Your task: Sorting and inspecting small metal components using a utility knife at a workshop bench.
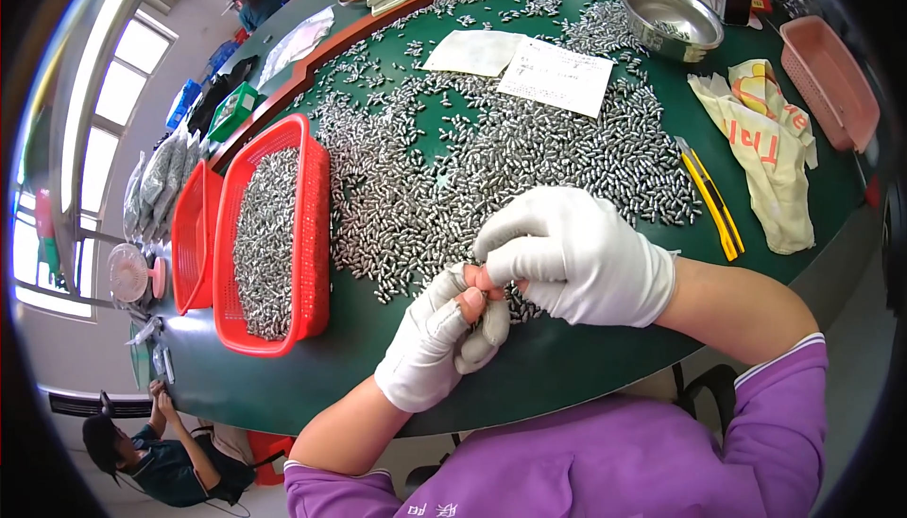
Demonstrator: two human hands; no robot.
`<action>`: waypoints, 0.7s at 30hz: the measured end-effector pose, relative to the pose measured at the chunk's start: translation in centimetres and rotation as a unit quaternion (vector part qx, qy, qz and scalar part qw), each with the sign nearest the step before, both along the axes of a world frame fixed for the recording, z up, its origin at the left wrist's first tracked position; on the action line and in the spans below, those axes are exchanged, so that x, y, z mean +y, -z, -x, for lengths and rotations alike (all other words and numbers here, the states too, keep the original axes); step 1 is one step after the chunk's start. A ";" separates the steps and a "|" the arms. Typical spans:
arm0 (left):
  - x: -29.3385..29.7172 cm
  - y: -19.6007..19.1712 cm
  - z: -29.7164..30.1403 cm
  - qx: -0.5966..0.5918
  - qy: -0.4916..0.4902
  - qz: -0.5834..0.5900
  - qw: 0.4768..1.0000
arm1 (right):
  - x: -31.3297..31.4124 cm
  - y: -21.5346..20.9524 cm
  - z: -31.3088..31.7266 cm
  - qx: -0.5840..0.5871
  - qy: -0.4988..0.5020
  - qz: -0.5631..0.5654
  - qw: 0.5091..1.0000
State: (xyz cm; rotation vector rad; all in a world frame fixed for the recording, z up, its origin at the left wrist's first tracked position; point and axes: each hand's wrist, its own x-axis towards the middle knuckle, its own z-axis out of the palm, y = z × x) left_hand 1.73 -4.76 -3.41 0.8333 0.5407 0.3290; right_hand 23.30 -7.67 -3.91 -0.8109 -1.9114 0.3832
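Note:
White gloves with bare fingertips cover both my hands, which meet above the near edge of a wide pile of small silvery metal parts (576, 164). My left hand (439, 334) is closed, its thumb and forefinger pinched together. From the right, my right hand (576, 258) bends over it, fingers curled and their tips touching the left fingertips. Whatever sits between the fingertips is too small and covered to make out. To the left of my hands, a red plastic basket (316, 225) holds many of the same metal parts.
Written paper sheets (557, 76) lie on the pile. Beyond are a steel bowl (673, 19), a yellow utility knife (713, 201), a cream cloth bag (761, 154) and a pink basket (831, 83). A wooden rail (302, 74) edges the green table. Another person (161, 457) sits at lower left.

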 end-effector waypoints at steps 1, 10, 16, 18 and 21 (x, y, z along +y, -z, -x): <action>-0.1 -0.1 -0.1 0.004 -0.009 -0.006 1.000 | 0.0 0.0 0.0 -0.001 0.000 0.000 1.000; 0.4 0.2 0.2 -0.065 -0.097 -0.021 0.993 | 0.5 0.7 -0.6 -0.082 0.136 -0.003 0.987; 0.2 0.1 0.1 -0.076 -0.112 0.007 0.991 | 0.1 0.9 -0.2 -0.165 0.063 0.022 0.984; 0.0 0.3 -0.1 -0.090 -0.136 0.043 0.986 | -0.1 1.1 0.0 -0.185 0.066 0.035 0.980; 0.4 0.6 0.1 -0.076 -0.109 0.029 0.991 | 0.0 1.0 0.4 -0.186 0.072 0.035 0.979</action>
